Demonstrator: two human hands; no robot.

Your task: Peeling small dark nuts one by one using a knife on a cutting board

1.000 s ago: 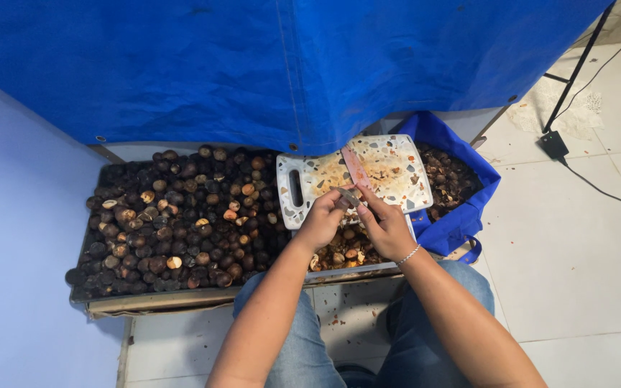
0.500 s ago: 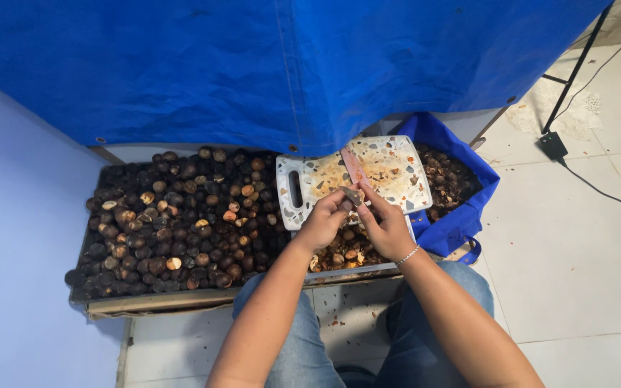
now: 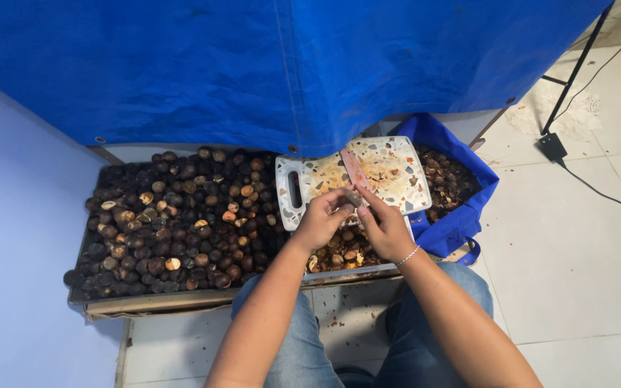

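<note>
Most of the work looks ahead of me, I judge: the tray (image 3: pixel 102 305) across the left of the frame is heaped with dark whole nuts (image 3: pixel 174 215), and few cut pieces lie below the cutting board (image 3: pixel 397 176) at centre. My left hand (image 3: pixel 321 219) pinches one small nut (image 3: pixel 353 197); my right hand (image 3: pixel 386 230) is closed around the knife (image 3: pixel 356 171), its blade against that nut.

Bright, even daylight, strongest at right over white floor tiles (image 3: pixel 576 244). Soft shadows only, deepest among dark nuts (image 3: pixel 174 223). No harsh glare. Sharp focus throughout; slight wide-angle bending at edges. Blue tarp (image 3: pixel 289 65) saturated.
</note>
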